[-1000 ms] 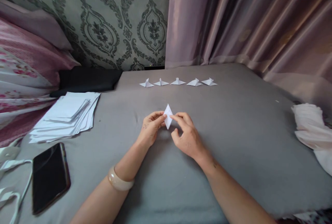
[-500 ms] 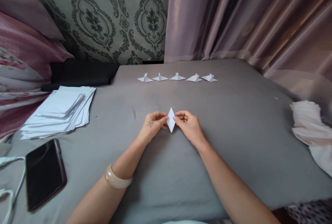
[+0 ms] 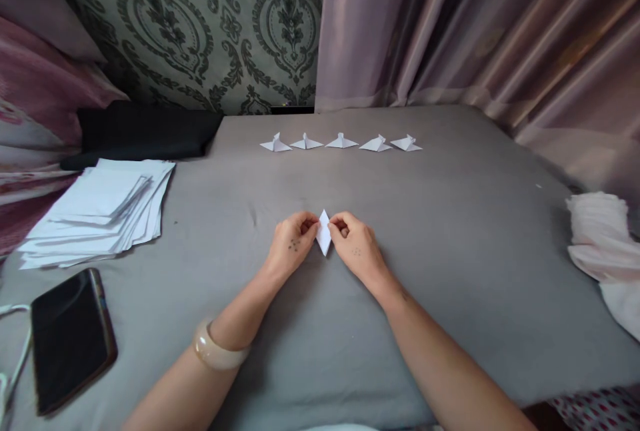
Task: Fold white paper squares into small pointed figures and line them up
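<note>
A small white folded paper diamond (image 3: 325, 234) is held upright-pointed over the middle of the grey-covered table (image 3: 450, 218). My left hand (image 3: 294, 239), with a pale bangle on its wrist, pinches the diamond's left corner between thumb and fingers. On the other side my right hand (image 3: 356, 242) pinches the right corner, its fingers curled. Beyond both hands stands a row of several white folded paper birds (image 3: 341, 141).
At the left lies a stack of white paper sheets (image 3: 95, 218), with a black folded cloth (image 3: 145, 134) behind it. A phone (image 3: 74, 341) and a white cable (image 3: 20, 358) are nearer. Pale bunched fabric (image 3: 600, 231) sits at the right edge, below the curtains (image 3: 380, 31).
My fingers have curled in more at both corners of the paper diamond, which looks narrower now. The camera view has shifted slightly.
</note>
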A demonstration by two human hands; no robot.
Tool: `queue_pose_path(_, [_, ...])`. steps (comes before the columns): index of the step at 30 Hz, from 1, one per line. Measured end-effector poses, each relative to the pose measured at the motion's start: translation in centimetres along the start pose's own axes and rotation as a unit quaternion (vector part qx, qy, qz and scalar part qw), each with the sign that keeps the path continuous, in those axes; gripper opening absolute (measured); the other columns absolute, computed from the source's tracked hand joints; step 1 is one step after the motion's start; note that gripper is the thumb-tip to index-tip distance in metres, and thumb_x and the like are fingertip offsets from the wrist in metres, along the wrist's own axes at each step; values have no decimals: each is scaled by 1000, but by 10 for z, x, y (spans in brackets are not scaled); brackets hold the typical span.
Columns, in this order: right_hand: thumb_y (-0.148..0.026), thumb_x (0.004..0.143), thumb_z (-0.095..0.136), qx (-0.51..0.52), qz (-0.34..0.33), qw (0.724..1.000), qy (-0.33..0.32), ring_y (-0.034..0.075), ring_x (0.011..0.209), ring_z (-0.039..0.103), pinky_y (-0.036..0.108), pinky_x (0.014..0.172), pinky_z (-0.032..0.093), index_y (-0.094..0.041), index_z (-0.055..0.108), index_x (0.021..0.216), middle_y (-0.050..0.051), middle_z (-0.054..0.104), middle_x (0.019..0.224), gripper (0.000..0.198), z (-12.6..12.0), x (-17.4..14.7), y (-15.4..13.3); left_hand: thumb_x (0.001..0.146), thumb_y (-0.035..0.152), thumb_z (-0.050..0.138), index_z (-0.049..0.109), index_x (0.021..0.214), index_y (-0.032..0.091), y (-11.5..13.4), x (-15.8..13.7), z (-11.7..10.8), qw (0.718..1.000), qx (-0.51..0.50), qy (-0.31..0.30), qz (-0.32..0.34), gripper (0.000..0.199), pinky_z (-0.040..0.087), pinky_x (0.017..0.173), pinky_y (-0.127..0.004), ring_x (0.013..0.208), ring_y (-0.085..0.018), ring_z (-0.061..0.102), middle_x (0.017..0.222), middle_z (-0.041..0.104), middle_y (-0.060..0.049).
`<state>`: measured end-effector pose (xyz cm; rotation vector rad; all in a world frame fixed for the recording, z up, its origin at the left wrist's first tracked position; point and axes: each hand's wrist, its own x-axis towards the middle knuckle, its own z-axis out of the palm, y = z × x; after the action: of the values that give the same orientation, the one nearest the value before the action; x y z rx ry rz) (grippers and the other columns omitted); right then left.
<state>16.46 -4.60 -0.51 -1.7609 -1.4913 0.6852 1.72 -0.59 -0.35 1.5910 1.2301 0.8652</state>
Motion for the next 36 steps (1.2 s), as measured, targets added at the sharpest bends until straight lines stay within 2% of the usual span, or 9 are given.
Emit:
queue_pose_path(6, [-23,87,48,-48,-73,996,7,16,73,57,31,74,45,-22,62,87,6,62,90,14,4,-1,3,80,19,57,68,80,21,-3,3,1,988,90,-1,122,11,38,62,-24,61,-14,50,67,59,-2])
queue_pose_path(9, [-21,87,49,-53,-80,995,-4,14,70,56,30,74,46,-21,63,90,6,58,95,15,3,-2,6,84,19,51,67,88,19,-7,3,-1,977,154,-15,147,17,40,64,-25,66,-14,51,82,59,-5])
queue_pose_path(12, [-19,87,47,-40,-91,995,-26,13,71,56,28,72,46,-22,64,90,5,57,94,17,-2,-5,6,84,15,45,67,94,19,-8,3,-6,966,193,-61,164,24,41,64,-25,68,-13,53,92,58,-7])
queue_pose_path(18, [-14,82,49,-69,-98,991,-62,14,74,56,28,74,46,-21,64,97,5,57,96,22,-13,-11,4,71,9,52,67,97,17,4,2,-21,962,187,-143,138,32,43,67,-26,74,-15,55,91,58,-7])
queue_pose_path(24, [-21,83,53,-80,-84,991,-61,13,72,55,27,73,45,-21,65,95,4,58,93,17,-13,-11,1,73,13,52,66,98,18,5,3,-31,967,158,-176,91,29,44,71,-26,80,-15,55,97,57,-6])
queue_pose_path(27, [-22,85,52,-76,-79,992,-57,12,73,56,26,73,44,-21,65,92,4,58,93,14,-12,-10,1,75,13,52,66,97,18,3,4,-33,968,160,-176,84,27,44,71,-26,80,-14,54,95,56,-4])
queue_pose_path(32, [-26,89,49,-87,-63,993,-48,13,72,56,27,70,43,-22,65,90,4,59,92,16,-8,-6,3,83,26,55,66,89,17,0,6,-28,971,160,-150,93,14,42,68,-26,74,-13,53,89,56,-4])
queue_pose_path(36, [-22,87,49,-88,-62,993,-50,13,72,56,28,72,43,-22,64,90,4,60,93,15,-7,-6,4,85,21,52,64,81,16,1,6,-21,974,175,-114,89,13,41,66,-25,69,-12,52,84,56,-3])
